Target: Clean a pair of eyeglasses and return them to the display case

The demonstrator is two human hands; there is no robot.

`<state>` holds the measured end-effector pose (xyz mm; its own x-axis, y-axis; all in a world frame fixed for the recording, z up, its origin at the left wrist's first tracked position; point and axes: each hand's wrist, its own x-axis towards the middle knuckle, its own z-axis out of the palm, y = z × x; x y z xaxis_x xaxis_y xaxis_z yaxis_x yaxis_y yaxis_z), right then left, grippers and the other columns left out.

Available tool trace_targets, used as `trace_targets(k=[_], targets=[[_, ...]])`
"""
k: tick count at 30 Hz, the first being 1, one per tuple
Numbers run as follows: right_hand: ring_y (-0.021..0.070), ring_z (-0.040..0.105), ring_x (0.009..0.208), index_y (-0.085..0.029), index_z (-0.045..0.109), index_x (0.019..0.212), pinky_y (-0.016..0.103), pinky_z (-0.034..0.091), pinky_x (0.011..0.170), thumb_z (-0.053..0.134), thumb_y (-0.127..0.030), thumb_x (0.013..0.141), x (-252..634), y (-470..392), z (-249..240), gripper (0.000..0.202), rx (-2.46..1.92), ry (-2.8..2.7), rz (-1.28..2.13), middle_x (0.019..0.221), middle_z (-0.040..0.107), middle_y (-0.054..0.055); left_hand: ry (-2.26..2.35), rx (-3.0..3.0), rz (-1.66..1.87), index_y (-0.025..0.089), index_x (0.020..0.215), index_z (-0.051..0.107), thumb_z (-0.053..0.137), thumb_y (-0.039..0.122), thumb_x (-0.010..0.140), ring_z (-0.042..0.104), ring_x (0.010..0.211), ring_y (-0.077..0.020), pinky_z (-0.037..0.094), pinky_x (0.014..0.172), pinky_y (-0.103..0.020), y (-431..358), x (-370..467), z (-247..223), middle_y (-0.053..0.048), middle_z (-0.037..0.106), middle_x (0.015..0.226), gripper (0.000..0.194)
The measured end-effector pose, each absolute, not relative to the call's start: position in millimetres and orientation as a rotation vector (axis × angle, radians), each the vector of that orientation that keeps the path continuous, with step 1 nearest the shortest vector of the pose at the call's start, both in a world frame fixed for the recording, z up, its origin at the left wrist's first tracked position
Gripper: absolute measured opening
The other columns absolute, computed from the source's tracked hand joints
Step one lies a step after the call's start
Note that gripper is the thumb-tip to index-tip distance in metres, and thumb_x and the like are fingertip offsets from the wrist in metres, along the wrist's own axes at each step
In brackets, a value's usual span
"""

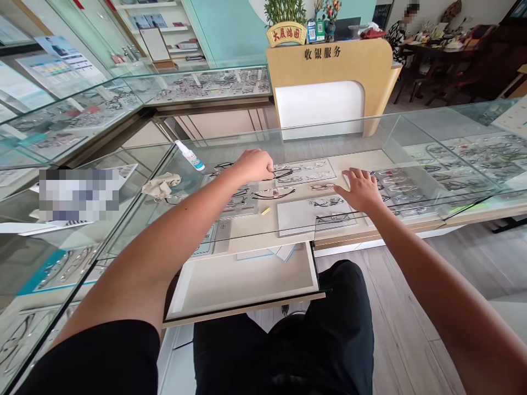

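My left hand (256, 164) is closed over the glass counter, its fingers curled around a dark pair of eyeglasses (285, 174) that sticks out on its right. Much of that pair is hidden by the hand. Just in front of it lies another pair of eyeglasses (274, 193) with dark temples. My right hand (360, 187) rests on the counter with fingers spread, holding nothing, close to a thin-framed pair (322, 187). A crumpled beige cloth (161, 185) and a white spray bottle (190, 156) lie left of my left hand.
Below the counter a white drawer (247, 282) is pulled out before my legs. White trays (288, 216) with glasses sit in the glass display case (461, 164). A small yellow strip (265, 210) lies near the middle. Beyond stands a wooden cashier desk (329, 66); a person (401, 41) sits at the far right.
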<state>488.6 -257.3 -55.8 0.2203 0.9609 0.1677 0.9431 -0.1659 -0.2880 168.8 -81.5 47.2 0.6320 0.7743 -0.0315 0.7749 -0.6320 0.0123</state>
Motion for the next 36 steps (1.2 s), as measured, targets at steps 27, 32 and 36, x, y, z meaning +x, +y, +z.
trace_targets(k=[27, 32, 36], targets=[[0.0488, 0.041, 0.162, -0.021, 0.054, 0.17, 0.072, 0.036, 0.132, 0.043, -0.074, 0.106, 492.1, -260.0, -51.0, 0.084, -2.199, -1.811, 0.038, 0.178, 0.05, 0.019, 0.933, 2.772, -0.307, 0.021, 0.086, 0.075, 0.053, 0.013, 0.102, 0.066, 0.107, -0.0344, 0.046, 0.092, -0.049, -253.5, 109.1, -82.9, -0.015, 0.077, 0.102, 0.028], [0.0498, 0.042, 0.161, -0.02, 0.056, 0.169, 0.074, 0.036, 0.13, 0.044, -0.074, 0.105, 491.6, -261.7, -52.1, 0.084, -2.18, -1.798, 0.029, 0.177, 0.051, 0.02, 1.065, 2.904, -0.166, 0.019, 0.099, 0.075, 0.052, 0.011, 0.102, 0.06, 0.119, -0.0392, 0.041, 0.096, -0.055, -197.2, 140.7, -134.0, -0.022, 0.074, 0.113, 0.025], [0.0504, 0.043, 0.159, -0.022, 0.057, 0.167, 0.075, 0.036, 0.13, 0.045, -0.074, 0.105, 490.6, -263.8, -53.4, 0.082, -2.155, -1.798, 0.016, 0.176, 0.052, 0.02, 1.117, 2.805, -0.057, 0.018, 0.107, 0.075, 0.047, 0.013, 0.105, 0.056, 0.125, -0.0392, 0.038, 0.106, -0.06, -154.6, 165.2, -153.6, -0.022, 0.071, 0.12, 0.028]])
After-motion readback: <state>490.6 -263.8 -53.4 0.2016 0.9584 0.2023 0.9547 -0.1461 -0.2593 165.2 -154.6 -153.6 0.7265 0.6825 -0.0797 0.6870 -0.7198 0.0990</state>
